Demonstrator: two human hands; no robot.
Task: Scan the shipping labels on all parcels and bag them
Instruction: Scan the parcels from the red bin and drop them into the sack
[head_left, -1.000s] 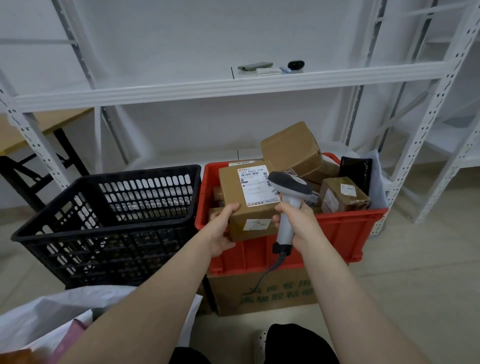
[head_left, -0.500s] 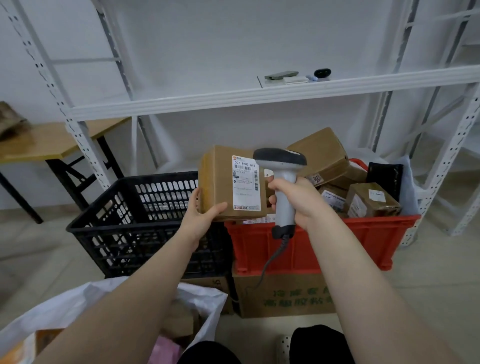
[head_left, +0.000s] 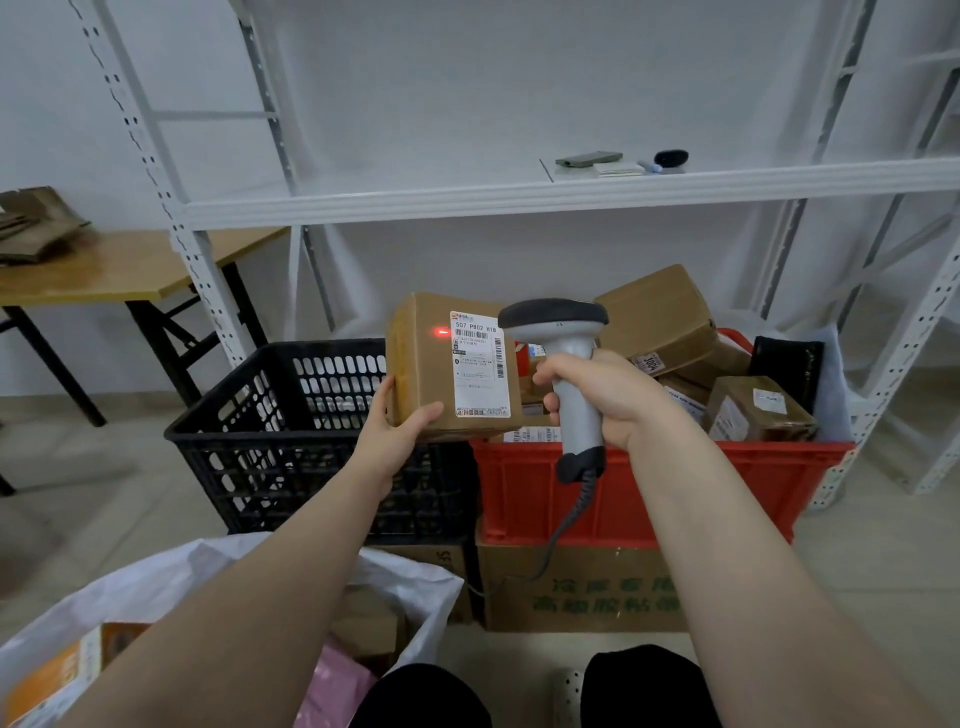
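Table (head_left: 104, 270): wooden, far left, with flattened brown cardboard (head_left: 31, 223) lying on top.
Bag (head_left: 156, 582): white, mouth open, low on the left beside the person's knees; an orange packet, a pink one and a brown one lie inside.
Black crate (head_left: 249, 415): slatted, touching the red crate's left side; I cannot tell what is in it.
Left hand (head_left: 395, 431): grips the box's lower left corner, thumb on the front face, fingers behind.
Box (head_left: 431, 374): brown, held upright in the air in front of where the two crates meet, labelled face towards the person.
Label (head_left: 480, 364): white, on the right half of that face, barcode near the top; a red light spot (head_left: 441, 331) sits on bare cardboard just left of it.
Scanner (head_left: 566, 364): grey with a dark head, upright, just right of the box; its cable hangs down in front of the red crate.
Right hand (head_left: 602, 400): wrapped round the scanner's handle.
Red crate (head_left: 675, 488): heaped with brown parcels (head_left: 660, 312), a black pouch at its right end; it stands on a carton (head_left: 597, 592) with green print.
Shelf (head_left: 519, 195): white metal, behind the crates, a few small things on its board.
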